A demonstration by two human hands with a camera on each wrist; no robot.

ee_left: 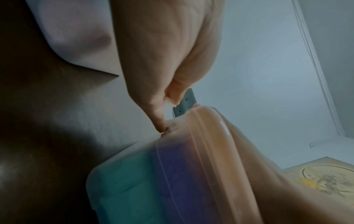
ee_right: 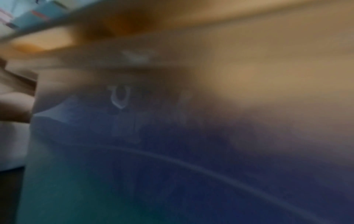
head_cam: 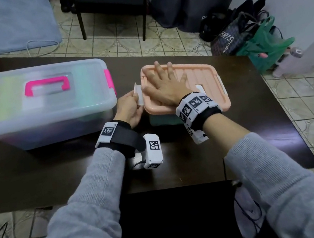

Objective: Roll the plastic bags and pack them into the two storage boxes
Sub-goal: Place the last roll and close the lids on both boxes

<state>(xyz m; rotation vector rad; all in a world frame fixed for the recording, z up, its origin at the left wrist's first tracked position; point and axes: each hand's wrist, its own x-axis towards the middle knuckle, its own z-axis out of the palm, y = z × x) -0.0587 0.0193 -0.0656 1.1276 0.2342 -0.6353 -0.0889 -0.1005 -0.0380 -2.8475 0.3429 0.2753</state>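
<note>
Dark tabletop [head_cam: 37,182] fills the head view: the right hand [head_cam: 167,87] presses flat, fingers spread, on the small box's pink lid [head_cam: 203,77], just right of the closed clear box [head_cam: 38,106]. At the lid's left end the left hand [head_cam: 131,107] pinches the white latch [head_cam: 139,95]. From the left wrist, fingertips [ee_left: 161,124] clamp that clip above rolled bags [ee_left: 134,189], which look light and soft beneath a stiff, slick lid best held by its clips; the right wrist view is too blurred to tell.

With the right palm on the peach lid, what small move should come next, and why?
Probably snap the white side latch down: the left hand pinches it raised off the small box, while the right hand presses flat on the peach plastic lid.

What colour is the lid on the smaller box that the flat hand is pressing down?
The lid is a pale peach-pink, ribbed on top. The head view shows it best.
</note>
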